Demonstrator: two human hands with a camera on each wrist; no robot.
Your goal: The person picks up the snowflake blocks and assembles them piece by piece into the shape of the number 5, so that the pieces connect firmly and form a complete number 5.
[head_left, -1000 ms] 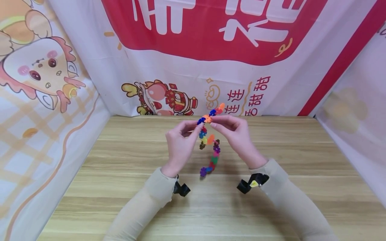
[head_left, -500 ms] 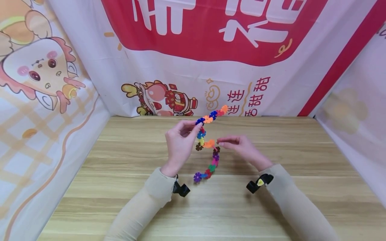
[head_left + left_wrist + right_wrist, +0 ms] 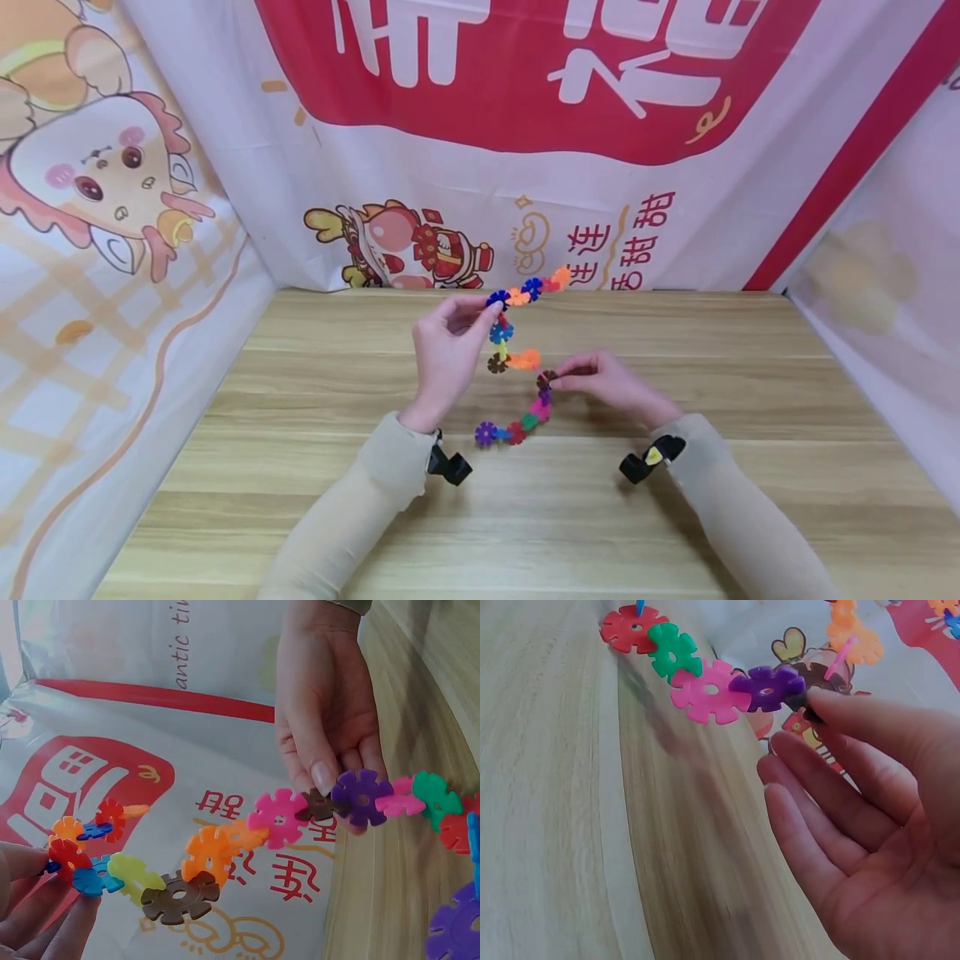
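Note:
A chain of interlocking snowflake discs in many colours hangs between both hands in the head view. My left hand pinches a dark blue disc near the chain's upper part; a short run of discs sticks out beyond it to the right. Lower down, my right hand pinches a dark brown disc between thumb and fingers. From there a purple disc, a pink disc and a green disc lead on. A violet disc forms the lower end.
The discs are held over a wooden table. Behind it hangs a white and red printed cloth, with a printed cloth wall on the left. Each wrist carries a black camera mount.
My right hand let go near the orange disc by the left hand, moved down and right, and now pinches the brown disc. The chain's lower end has swung left. The left hand stays.

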